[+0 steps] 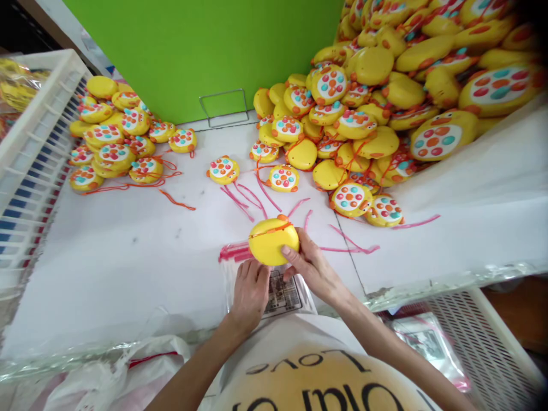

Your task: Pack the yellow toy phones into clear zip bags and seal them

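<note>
My right hand [314, 265] grips a yellow duck toy [272, 242], its plain back turned up and an orange cord lying across it. The thumb presses on the back, and the other fingers go under the edge. Just below the toy, my left hand [251, 291] is closed, its curled fingers at a clear plastic bag [280, 294] with a pink top strip and dark print. Its fingertips are partly hidden, close to the toy's lower edge. More bags seem to lie under this one, in front of my body.
A large heap of duck toys [363, 125] fills the right; a smaller pile [113, 142] sits left. Pink string pieces [355, 242] and a single toy [222, 169] lie ahead. A green panel [205, 57] stands behind. White baskets flank the table [25, 171], [479, 337].
</note>
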Demonstrator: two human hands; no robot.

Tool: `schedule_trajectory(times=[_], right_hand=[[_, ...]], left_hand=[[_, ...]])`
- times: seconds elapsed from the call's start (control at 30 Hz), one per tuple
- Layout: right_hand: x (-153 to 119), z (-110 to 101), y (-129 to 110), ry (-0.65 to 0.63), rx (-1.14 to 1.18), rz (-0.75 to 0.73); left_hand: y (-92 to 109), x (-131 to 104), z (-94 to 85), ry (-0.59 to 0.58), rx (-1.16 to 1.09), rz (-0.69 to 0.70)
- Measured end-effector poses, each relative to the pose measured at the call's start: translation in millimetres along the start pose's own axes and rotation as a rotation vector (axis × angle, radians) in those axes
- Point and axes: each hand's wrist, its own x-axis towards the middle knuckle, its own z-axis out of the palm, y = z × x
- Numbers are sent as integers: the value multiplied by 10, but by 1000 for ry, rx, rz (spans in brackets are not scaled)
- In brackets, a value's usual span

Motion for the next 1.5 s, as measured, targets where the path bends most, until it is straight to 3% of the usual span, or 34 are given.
schedule_trajectory(times=[0.5, 0.73, 0.93, 1.03, 1.1, 1.17, 1.23, 1.33, 1.5], right_hand=[[-61, 89, -48, 20, -210, -63], [-84, 204, -111, -55, -494, -209], [-80, 114, -29, -112, -619, -201], [-103, 11, -24, -113, -687, -158], [-116, -40, -28, -111, -726, -155], [-122, -67, -33, -116, -749, -167], [-122, -75, -41, -132, -765, -180], [-115, -95, -75, -178, -824, -204], [-20, -222, -182, -365, -1023, -191]], left_hand=[[33, 23, -32, -21, 13, -14], [97, 18, -81, 89, -20, 143], [49, -44, -274, 83, -88, 160], [-53, -43, -489, 181, -170, -2], [-117, -2, -621, 248, -262, -278], [-159, 69, -693, 198, -466, -589], [-177, 150, -686, 48, -749, -768], [-179, 240, -579, -58, -1025, -786], [-139, 280, -467, -16, -1053, -753]])
